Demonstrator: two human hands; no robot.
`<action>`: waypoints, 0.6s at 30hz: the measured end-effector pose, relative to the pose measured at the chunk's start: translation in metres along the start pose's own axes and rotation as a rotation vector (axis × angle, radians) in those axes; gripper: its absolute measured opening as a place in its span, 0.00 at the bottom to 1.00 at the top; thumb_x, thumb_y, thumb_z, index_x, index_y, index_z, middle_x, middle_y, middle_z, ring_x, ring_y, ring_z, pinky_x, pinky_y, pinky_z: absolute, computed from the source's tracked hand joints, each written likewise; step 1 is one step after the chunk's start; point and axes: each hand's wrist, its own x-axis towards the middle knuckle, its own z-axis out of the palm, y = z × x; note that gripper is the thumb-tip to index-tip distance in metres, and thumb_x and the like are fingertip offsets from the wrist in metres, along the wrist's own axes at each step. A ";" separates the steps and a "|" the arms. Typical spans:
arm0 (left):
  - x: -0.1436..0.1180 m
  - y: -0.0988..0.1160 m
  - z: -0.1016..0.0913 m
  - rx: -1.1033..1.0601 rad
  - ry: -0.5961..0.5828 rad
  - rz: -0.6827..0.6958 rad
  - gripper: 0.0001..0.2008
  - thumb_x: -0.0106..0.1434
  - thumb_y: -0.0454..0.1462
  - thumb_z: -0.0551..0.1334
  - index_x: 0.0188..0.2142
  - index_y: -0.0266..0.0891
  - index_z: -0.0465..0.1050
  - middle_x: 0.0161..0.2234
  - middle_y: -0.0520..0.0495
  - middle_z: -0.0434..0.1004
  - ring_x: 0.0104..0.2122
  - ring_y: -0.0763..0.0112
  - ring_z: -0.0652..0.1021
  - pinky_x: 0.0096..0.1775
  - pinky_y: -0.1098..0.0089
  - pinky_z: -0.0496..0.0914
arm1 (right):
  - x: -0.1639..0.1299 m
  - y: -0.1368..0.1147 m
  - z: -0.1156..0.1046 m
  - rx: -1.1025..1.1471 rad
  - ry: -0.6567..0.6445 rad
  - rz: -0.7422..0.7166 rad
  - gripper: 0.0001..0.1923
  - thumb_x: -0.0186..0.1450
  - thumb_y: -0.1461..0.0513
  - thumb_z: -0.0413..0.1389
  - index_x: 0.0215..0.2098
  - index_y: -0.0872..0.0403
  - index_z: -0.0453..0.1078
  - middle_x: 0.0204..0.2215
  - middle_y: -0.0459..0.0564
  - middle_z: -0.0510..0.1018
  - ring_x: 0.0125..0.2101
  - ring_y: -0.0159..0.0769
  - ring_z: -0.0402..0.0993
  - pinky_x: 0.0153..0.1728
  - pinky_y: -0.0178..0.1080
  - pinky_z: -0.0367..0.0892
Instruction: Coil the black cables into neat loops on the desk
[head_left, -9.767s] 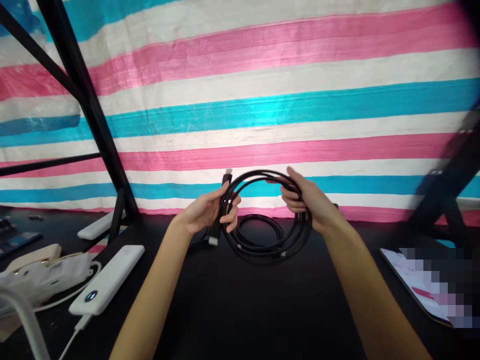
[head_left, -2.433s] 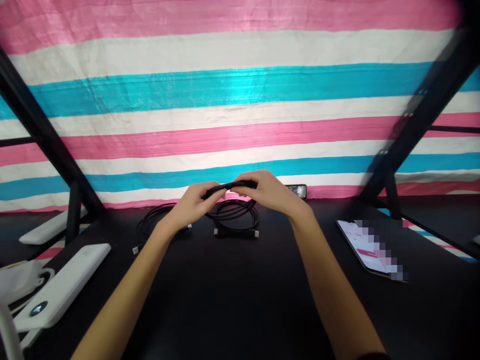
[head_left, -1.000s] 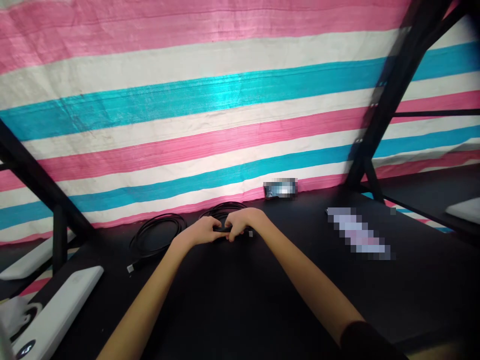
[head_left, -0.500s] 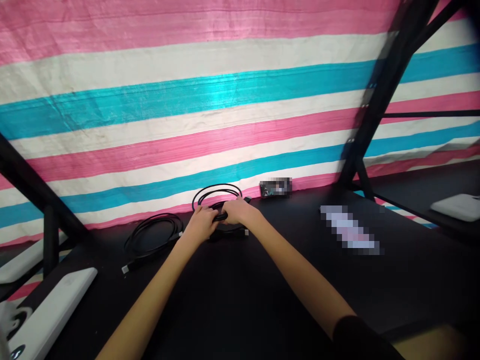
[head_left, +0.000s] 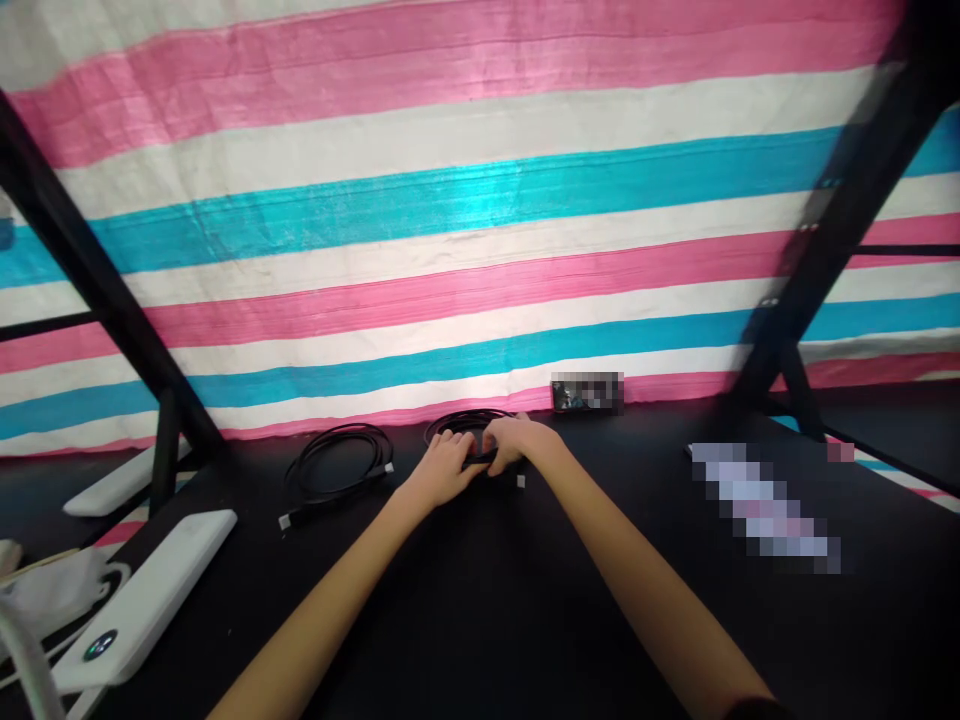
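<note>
I have both hands at the far edge of the black table (head_left: 480, 620), just short of the striped tarp (head_left: 465, 200): my left hand (head_left: 444, 468) and right hand (head_left: 516, 443) are side by side, fingers curled down onto the coiled black cable (head_left: 466, 422), gripping its near strands where they bunch between my hands. The rest of that coil lies flat on the table behind my knuckles. A second black cable (head_left: 336, 470) sits loosely looped just to the left, apart from my hands, its plug end trailing toward me. My worry is the coil springing open if either hand slackens, since nothing I can see ties the loops; a loose plug could also snag the neighbouring cable and drag it along. The white power bank (head_left: 142, 600) at the near left is well clear. As for containers, I see none here; everything lies bare on the table.
</note>
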 end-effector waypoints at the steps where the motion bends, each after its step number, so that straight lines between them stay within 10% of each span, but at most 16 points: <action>1: -0.001 0.001 0.001 -0.011 0.002 -0.001 0.16 0.66 0.46 0.53 0.43 0.36 0.67 0.43 0.41 0.72 0.44 0.58 0.69 0.48 0.58 0.62 | -0.001 0.001 -0.002 -0.007 -0.002 0.008 0.20 0.45 0.62 0.69 0.37 0.52 0.76 0.41 0.50 0.78 0.49 0.49 0.71 0.58 0.52 0.48; 7: 0.001 -0.006 -0.021 -0.081 0.056 -0.084 0.25 0.63 0.54 0.54 0.53 0.44 0.63 0.51 0.48 0.69 0.51 0.66 0.69 0.53 0.67 0.61 | -0.020 0.009 -0.015 0.022 0.032 -0.026 0.31 0.48 0.58 0.67 0.51 0.51 0.70 0.47 0.52 0.75 0.47 0.47 0.72 0.49 0.43 0.62; 12: -0.009 -0.040 -0.049 -0.001 0.156 -0.487 0.24 0.67 0.50 0.48 0.53 0.35 0.63 0.53 0.36 0.67 0.55 0.55 0.66 0.56 0.56 0.57 | -0.039 0.009 -0.028 0.100 0.076 -0.101 0.26 0.59 0.53 0.57 0.53 0.54 0.67 0.45 0.53 0.75 0.43 0.39 0.73 0.41 0.35 0.66; 18: -0.025 -0.076 -0.032 0.044 0.096 -0.886 0.23 0.64 0.42 0.59 0.54 0.31 0.64 0.53 0.32 0.66 0.50 0.52 0.71 0.49 0.51 0.67 | -0.071 -0.004 -0.038 0.251 0.097 -0.115 0.21 0.61 0.55 0.54 0.49 0.55 0.68 0.41 0.55 0.77 0.39 0.41 0.74 0.37 0.38 0.67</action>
